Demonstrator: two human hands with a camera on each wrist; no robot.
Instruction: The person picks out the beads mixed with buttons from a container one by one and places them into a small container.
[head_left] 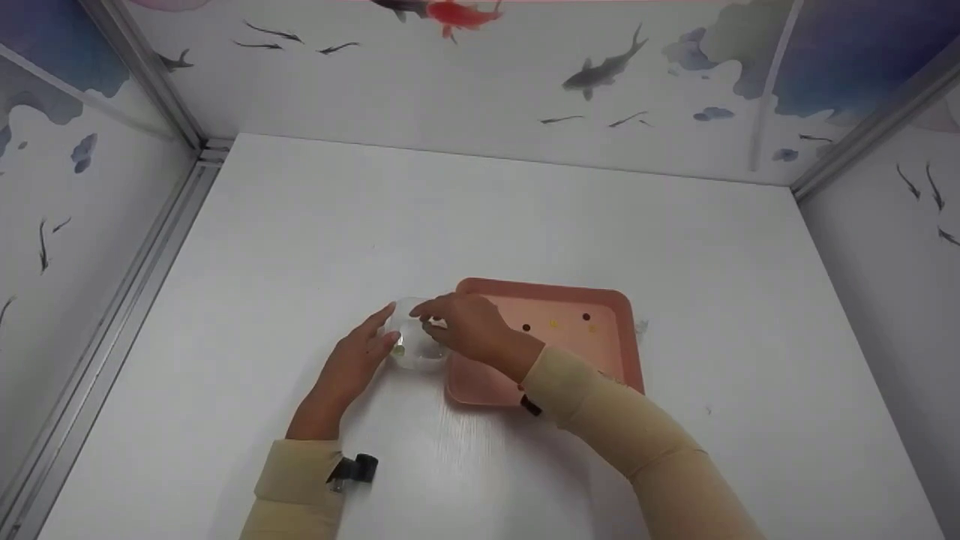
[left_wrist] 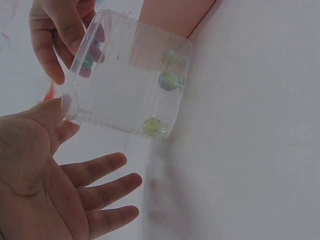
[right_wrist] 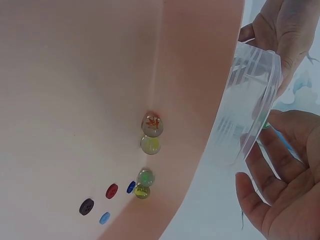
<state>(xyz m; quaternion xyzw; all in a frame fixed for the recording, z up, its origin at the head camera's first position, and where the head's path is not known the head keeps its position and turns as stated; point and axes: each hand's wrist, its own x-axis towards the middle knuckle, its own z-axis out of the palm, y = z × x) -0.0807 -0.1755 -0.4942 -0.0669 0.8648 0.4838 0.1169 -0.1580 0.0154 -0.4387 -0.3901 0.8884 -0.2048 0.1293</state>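
A clear plastic container (head_left: 414, 363) stands just left of the pink tray. My left hand (head_left: 352, 364) holds its rim with thumb and index finger, the other fingers extended beside it. Over the container's mouth, my right hand (head_left: 474, 324) pinches a green glass marble (left_wrist: 87, 61), seen through the clear wall in the left wrist view. Lower in the container lie a yellow-green marble (left_wrist: 152, 126) and a bluish marble (left_wrist: 169, 80). Inside the tray, along its wall, sit several marbles, among them one with an orange swirl (right_wrist: 152, 124) and a green one (right_wrist: 145, 177).
The pink tray (head_left: 546, 289) also holds loose buttons, including a red button (right_wrist: 111, 191), a dark button (right_wrist: 86, 206) and a light blue button (right_wrist: 104, 218). The white table (head_left: 465, 480) is bounded by patterned panels at the back and sides. A small clear item (head_left: 642, 326) lies beyond the tray's right edge.
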